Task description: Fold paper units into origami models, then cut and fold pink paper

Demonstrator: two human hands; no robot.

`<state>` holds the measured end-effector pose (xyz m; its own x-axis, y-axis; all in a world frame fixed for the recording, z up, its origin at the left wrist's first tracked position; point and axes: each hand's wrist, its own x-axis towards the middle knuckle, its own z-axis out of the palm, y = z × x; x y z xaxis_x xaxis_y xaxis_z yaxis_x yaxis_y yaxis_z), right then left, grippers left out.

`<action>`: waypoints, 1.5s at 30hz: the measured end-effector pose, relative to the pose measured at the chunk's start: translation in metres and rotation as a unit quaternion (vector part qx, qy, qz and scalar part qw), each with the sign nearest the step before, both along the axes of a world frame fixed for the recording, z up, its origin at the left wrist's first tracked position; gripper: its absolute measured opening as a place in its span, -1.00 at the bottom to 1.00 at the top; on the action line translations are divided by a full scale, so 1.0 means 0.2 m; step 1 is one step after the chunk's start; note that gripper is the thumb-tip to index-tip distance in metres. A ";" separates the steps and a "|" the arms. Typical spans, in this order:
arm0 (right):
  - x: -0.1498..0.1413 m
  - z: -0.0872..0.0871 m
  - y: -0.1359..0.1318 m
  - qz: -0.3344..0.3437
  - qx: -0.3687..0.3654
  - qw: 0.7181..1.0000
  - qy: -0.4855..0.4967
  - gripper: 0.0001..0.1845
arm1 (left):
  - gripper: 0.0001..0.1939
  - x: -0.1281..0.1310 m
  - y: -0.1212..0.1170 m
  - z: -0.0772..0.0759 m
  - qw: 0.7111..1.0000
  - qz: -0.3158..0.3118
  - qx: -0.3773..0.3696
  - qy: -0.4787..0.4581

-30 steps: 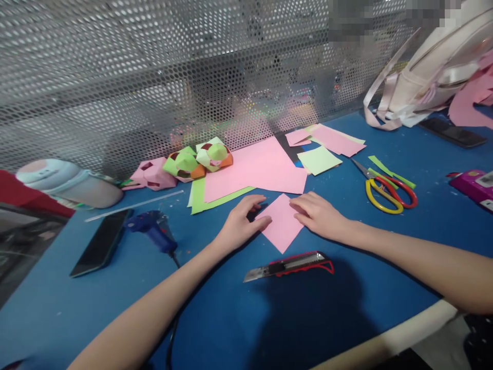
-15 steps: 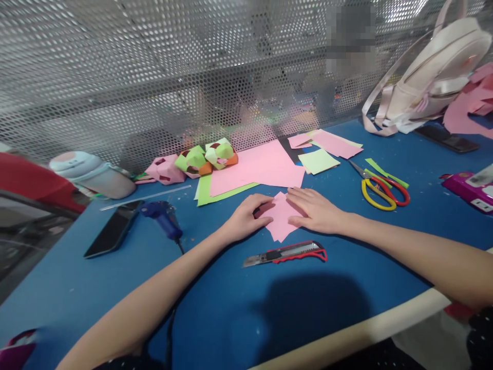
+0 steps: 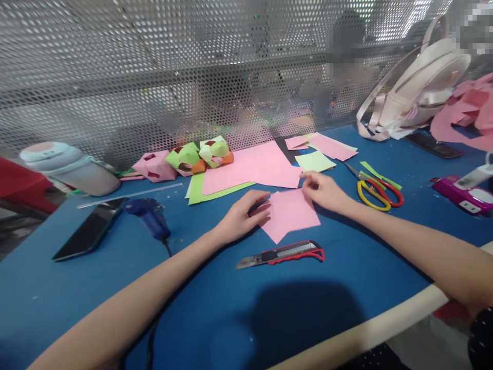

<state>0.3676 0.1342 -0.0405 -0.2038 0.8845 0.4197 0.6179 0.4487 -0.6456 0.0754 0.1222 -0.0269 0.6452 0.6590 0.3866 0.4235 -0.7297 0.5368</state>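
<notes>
Two overlapping pink paper squares (image 3: 293, 211) lie fanned out between my hands on the blue table. My left hand (image 3: 244, 215) rests at their left edge, thumb and fingers apart and lying on the paper. With its fingers curled together, my right hand (image 3: 325, 191) pinches the top right corner of the upper square. Just below the squares is a utility knife (image 3: 287, 254) with a red and black handle, its blade pointing left. Behind them larger pink sheets (image 3: 250, 167) lie over green paper (image 3: 206, 191).
Scissors (image 3: 379, 192) and a purple power strip (image 3: 462, 194) sit to the right. A blue glue gun (image 3: 148, 217) and a dark phone (image 3: 90, 228) lie left. Folded paper balls (image 3: 185, 158), a bottle (image 3: 71, 168) and a backpack (image 3: 419, 92) stand by the perforated metal screen (image 3: 154, 97).
The squares were nearly stacked at first; the upper one has turned and slid right, uncovering the lower. My right hand has gone from flat fingers to a pinch at the corner.
</notes>
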 end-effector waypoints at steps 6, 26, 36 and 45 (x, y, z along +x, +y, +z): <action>0.40 0.03 0.22 -0.238 0.038 0.970 0.019 -0.58 | -0.52 0.00 0.02 -0.01 0.994 0.019 0.024 0.108; -0.06 0.02 -0.10 0.080 0.058 0.969 -0.226 -0.36 | -0.48 0.00 0.00 0.00 0.991 -0.015 0.035 0.132; -0.10 0.00 -0.13 0.115 0.080 0.958 -0.249 -0.68 | -0.23 0.00 -0.03 -0.02 0.989 0.012 0.027 0.148; -0.04 0.04 -0.18 0.208 0.094 0.930 -0.287 -0.42 | -0.28 0.01 -0.04 -0.03 0.991 -0.002 0.044 0.128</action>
<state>0.3603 0.0977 -0.0316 -0.7499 0.6015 0.2754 0.5847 0.7974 -0.1494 0.0769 0.1138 -0.0329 0.7318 0.6272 0.2665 0.5345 -0.7709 0.3464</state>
